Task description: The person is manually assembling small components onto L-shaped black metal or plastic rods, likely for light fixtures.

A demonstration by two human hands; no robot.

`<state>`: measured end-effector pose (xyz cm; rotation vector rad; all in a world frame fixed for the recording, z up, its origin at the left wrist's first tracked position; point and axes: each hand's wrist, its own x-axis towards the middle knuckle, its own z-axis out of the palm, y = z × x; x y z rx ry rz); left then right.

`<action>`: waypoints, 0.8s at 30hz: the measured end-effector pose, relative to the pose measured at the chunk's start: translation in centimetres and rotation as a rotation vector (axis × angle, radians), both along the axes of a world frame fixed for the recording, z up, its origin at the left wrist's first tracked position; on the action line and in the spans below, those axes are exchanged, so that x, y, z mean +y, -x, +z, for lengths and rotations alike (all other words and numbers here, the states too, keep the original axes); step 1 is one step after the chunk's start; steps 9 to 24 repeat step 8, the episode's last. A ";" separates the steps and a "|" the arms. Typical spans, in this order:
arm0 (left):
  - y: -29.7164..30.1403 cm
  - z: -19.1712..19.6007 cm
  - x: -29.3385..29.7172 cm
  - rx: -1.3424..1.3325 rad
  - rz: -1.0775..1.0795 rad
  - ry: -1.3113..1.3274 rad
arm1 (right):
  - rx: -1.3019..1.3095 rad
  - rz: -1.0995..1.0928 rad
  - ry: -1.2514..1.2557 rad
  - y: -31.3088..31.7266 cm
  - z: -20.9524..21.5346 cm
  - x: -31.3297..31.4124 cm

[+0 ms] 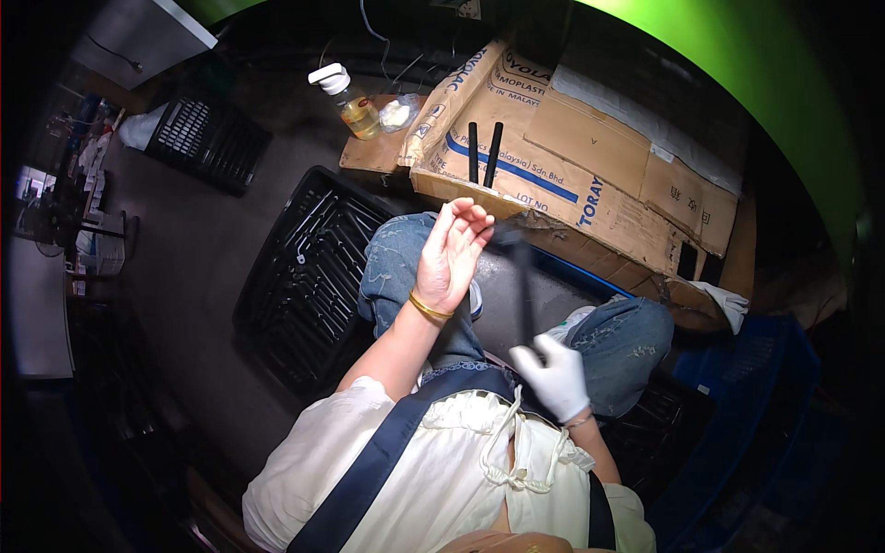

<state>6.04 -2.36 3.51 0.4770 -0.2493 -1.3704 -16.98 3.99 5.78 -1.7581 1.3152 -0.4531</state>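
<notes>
My right hand [556,378], in a white glove, grips the lower end of a slim black rod [525,290] that stands up in front of my lap. Motion smears both the rod and the glove. My bare left hand [452,253], with a yellow bangle at the wrist, is raised just left of the rod. Its palm shows and its fingers are loosely bent, with nothing seen in them. Two similar black rods, one on the left [473,152] and one on the right [494,152], lie on the cardboard-covered surface [553,138] beyond my hands.
Left of my legs sits a black crate [304,286] holding several dark long parts. A white-topped bottle of yellowish liquid [358,111] stands beside a crumpled plastic bag [398,112]. Blue crates [747,415] are at the right, below a white cloth piece [725,302]. Another black crate [207,143] stands far left.
</notes>
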 end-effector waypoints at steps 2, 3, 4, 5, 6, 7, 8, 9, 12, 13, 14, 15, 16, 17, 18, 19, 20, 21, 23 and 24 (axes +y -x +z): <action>-0.3 -0.3 -0.8 -0.190 -0.008 -0.057 | -0.093 -0.342 0.065 4.2 -1.2 -0.7; -0.4 -0.8 -1.2 -0.296 -0.016 -0.109 | -0.163 -0.555 0.129 7.0 -1.7 -1.1; -0.7 -1.4 -1.7 -0.397 -0.036 -0.161 | -0.187 -0.817 0.115 10.5 -2.7 -1.5; -1.0 -2.2 -2.2 -0.500 -0.052 -0.215 | -0.194 -1.138 -0.151 13.6 -2.4 -2.0; -1.3 -3.1 -3.1 -0.595 -0.085 -0.297 | -0.249 -1.259 -0.201 17.8 -3.7 -1.3; -1.6 -3.9 -4.3 -0.586 -0.090 -0.292 | -0.306 -1.383 -0.248 23.1 -6.7 0.6; -2.0 -4.8 -5.8 -0.733 -0.111 -0.284 | -0.303 -1.395 -0.239 23.5 -6.5 0.6; -2.0 -4.8 -5.8 -0.733 -0.111 -0.284 | -0.303 -1.395 -0.239 23.5 -6.5 0.6; -2.0 -4.8 -5.8 -0.733 -0.111 -0.284 | -0.303 -1.395 -0.239 23.5 -6.5 0.6; -2.0 -4.8 -5.8 -0.733 -0.111 -0.284 | -0.303 -1.395 -0.239 23.5 -6.5 0.6; -2.0 -4.8 -5.8 -0.733 -0.111 -0.284 | -0.303 -1.395 -0.239 23.5 -6.5 0.6; -2.0 -4.8 -5.8 -0.733 -0.111 -0.284 | -0.303 -1.395 -0.239 23.5 -6.5 0.6; -2.0 -4.8 -5.8 -0.733 -0.111 -0.284 | -0.303 -1.395 -0.239 23.5 -6.5 0.6; -2.0 -4.8 -5.8 -0.733 -0.111 -0.284 | -0.303 -1.395 -0.239 23.5 -6.5 0.6; -2.0 -4.8 -5.8 -0.733 -0.111 -0.284 | -0.303 -1.395 -0.239 23.5 -6.5 0.6; -2.0 -4.8 -5.8 -0.733 -0.111 -0.284 | -0.303 -1.395 -0.239 23.5 -6.5 0.6; -2.0 -4.8 -5.8 -0.733 -0.111 -0.284 | -0.303 -1.395 -0.239 23.5 -6.5 0.6; -2.0 -4.8 -5.8 -0.733 -0.111 -0.284 | -0.303 -1.395 -0.239 23.5 -6.5 0.6; -2.0 -4.8 -5.8 -0.733 -0.111 -0.284 | -0.303 -1.395 -0.239 23.5 -6.5 0.6; -2.0 -4.8 -5.8 -0.733 -0.111 -0.284 | -0.303 -1.395 -0.239 23.5 -6.5 0.6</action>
